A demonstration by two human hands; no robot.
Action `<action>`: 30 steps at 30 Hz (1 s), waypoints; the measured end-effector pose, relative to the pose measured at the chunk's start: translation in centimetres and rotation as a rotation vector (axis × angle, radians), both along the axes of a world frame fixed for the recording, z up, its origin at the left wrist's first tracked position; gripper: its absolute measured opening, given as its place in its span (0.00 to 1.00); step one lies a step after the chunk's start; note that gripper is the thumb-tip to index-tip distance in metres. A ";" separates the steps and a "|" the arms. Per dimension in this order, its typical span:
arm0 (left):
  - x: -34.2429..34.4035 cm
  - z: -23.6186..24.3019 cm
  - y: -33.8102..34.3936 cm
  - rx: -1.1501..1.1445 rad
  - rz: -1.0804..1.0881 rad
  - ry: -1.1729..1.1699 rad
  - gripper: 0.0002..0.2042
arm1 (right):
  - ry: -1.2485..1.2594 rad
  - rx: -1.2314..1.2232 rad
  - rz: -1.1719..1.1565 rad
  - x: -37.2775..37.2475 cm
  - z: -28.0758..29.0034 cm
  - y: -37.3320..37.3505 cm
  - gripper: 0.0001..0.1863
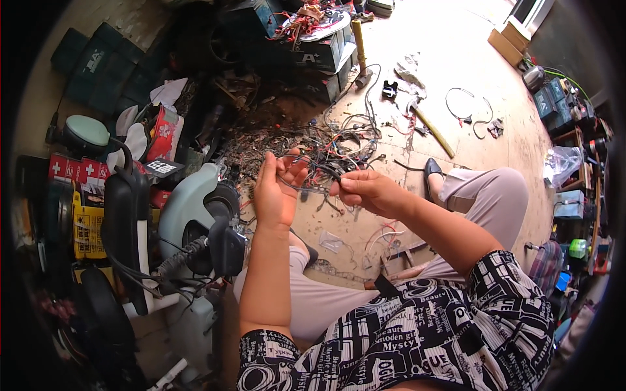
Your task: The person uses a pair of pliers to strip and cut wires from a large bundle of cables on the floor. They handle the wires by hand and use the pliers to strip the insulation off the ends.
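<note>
My left hand (277,189) is raised in front of me, fingers curled round a bundle of thin dark wires (312,177). My right hand (366,190) pinches the same wires between thumb and forefinger, just to the right of the left hand. The wires run between both hands and trail toward a big tangle of wires (326,140) on the floor beyond. I sit with my legs in light trousers (486,189) stretched out, one dark shoe (432,171) showing.
A light-blue scooter (189,208) with black handlebars and cables stands close on my left. Dark battery cases (313,52) are stacked at the back, more boxes (104,65) at far left. A wooden-handled hammer (430,127), loose wire loops (466,107) and shelves (577,195) lie right.
</note>
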State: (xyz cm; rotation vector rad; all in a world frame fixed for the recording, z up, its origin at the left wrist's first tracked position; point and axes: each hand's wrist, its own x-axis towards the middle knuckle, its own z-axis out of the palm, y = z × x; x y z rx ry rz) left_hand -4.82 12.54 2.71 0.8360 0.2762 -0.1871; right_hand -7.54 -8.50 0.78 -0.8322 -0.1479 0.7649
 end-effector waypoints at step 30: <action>-2.8 1.8 -2.5 0.643 -0.303 -0.170 0.18 | 0.173 -0.501 -0.631 2.1 -5.2 -4.1 0.15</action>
